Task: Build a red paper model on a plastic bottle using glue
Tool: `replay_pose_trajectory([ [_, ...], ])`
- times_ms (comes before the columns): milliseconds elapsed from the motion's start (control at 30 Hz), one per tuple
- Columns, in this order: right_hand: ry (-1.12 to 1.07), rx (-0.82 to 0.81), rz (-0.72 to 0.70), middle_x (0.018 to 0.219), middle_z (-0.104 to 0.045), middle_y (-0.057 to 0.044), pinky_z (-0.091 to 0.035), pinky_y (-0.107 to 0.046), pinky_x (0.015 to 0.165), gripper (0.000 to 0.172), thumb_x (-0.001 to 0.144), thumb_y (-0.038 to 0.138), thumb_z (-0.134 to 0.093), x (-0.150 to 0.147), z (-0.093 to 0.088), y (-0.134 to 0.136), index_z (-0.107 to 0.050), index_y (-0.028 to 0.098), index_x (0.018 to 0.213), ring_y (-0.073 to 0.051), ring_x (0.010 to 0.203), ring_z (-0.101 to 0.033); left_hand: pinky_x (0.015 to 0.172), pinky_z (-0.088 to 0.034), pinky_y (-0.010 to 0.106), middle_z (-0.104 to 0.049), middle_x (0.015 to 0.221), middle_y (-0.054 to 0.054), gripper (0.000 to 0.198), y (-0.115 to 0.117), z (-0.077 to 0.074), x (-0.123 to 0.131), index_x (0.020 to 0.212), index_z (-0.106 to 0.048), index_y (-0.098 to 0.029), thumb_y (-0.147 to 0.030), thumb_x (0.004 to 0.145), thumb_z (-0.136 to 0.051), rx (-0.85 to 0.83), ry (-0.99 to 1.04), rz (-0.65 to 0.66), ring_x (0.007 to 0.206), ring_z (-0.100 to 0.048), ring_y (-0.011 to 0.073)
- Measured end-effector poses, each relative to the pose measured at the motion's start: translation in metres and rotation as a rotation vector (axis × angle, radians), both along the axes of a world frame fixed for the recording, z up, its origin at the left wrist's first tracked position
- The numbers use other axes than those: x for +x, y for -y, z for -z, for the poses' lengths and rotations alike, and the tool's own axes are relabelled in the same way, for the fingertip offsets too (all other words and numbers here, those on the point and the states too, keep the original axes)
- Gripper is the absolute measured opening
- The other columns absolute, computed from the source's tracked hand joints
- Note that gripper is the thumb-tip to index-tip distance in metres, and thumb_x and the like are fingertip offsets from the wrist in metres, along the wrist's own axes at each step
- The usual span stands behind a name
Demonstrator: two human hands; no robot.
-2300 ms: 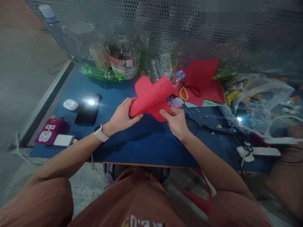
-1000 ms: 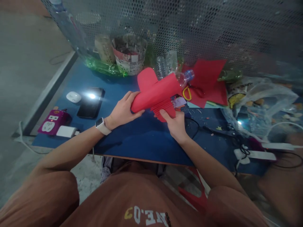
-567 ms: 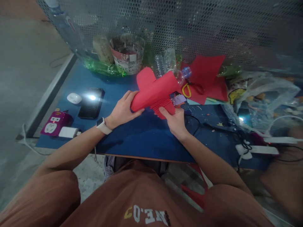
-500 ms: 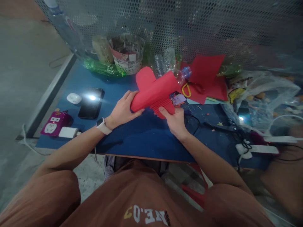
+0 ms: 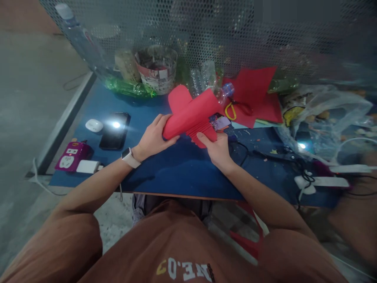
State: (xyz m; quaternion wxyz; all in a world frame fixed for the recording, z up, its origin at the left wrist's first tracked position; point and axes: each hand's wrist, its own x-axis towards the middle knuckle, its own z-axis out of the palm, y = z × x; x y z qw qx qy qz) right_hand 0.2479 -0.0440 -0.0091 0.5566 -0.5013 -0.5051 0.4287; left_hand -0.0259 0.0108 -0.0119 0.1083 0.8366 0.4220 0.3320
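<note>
A red paper tube (image 5: 191, 114) is held above the middle of the blue table, with a rounded red flap on its far side and a pleated red paper piece (image 5: 203, 131) on its near right side. My left hand (image 5: 157, 135) grips the tube's lower left end, thumb underneath. With thumb on top, my right hand (image 5: 216, 149) pinches the pleated piece; the fingers below are mostly hidden. At the tube's upper right end, a clear bottle with a blue cap (image 5: 228, 89) shows; whether it sits inside the tube or behind it I cannot tell.
Yellow-handled scissors (image 5: 230, 111) lie by red paper sheets (image 5: 255, 94). Along the perforated back panel stand a paper-covered basket (image 5: 157, 76) and a green bottle (image 5: 129, 87). Left are a lit phone (image 5: 114, 135) and purple power adapter (image 5: 73, 156); right, a plastic bag (image 5: 326, 114) and cables.
The view has shifted slightly. Both hands keep the same grip on the red paper tube and its pleated piece.
</note>
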Motion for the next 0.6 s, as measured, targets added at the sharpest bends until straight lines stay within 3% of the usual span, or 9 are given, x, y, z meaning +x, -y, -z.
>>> replay_pose_trajectory([
  [133,0.008,0.006,0.019,0.081,-0.089,-0.006,-0.075,-0.045,0.078,0.046,0.089,0.07,-0.1,-0.0002,0.0021,-0.0006,-0.091,0.026,0.081,-0.027,0.074,-0.085,0.115,-0.068,0.059,-0.075,0.146,0.019,0.077,-0.0002,-0.0018,-0.0009,0.164,-0.059,-0.021,-0.06,0.103,-0.084,0.004,0.01,0.004,0.131,-0.079,0.0406],
  [333,0.093,0.029,0.095,0.063,-0.069,0.001,-0.061,-0.039,0.062,0.06,0.086,0.076,-0.099,0.0042,0.0065,-0.0052,-0.073,0.027,0.063,-0.019,0.06,-0.063,0.115,-0.07,0.058,-0.074,0.148,0.019,0.078,0.0016,-0.0056,-0.0008,0.167,-0.059,-0.021,-0.053,0.101,-0.085,0.009,-0.015,0.007,0.133,-0.08,0.0408],
  [600,0.021,-0.009,0.104,0.067,-0.07,-0.001,-0.066,-0.043,0.067,0.058,0.081,0.079,-0.101,0.001,0.0078,-0.0068,-0.077,0.028,0.066,-0.023,0.066,-0.068,0.118,-0.068,0.063,-0.074,0.149,0.02,0.077,0.0026,-0.0075,0.002,0.166,-0.059,-0.021,-0.053,0.101,-0.086,-0.027,-0.031,0.006,0.134,-0.079,0.0425],
])
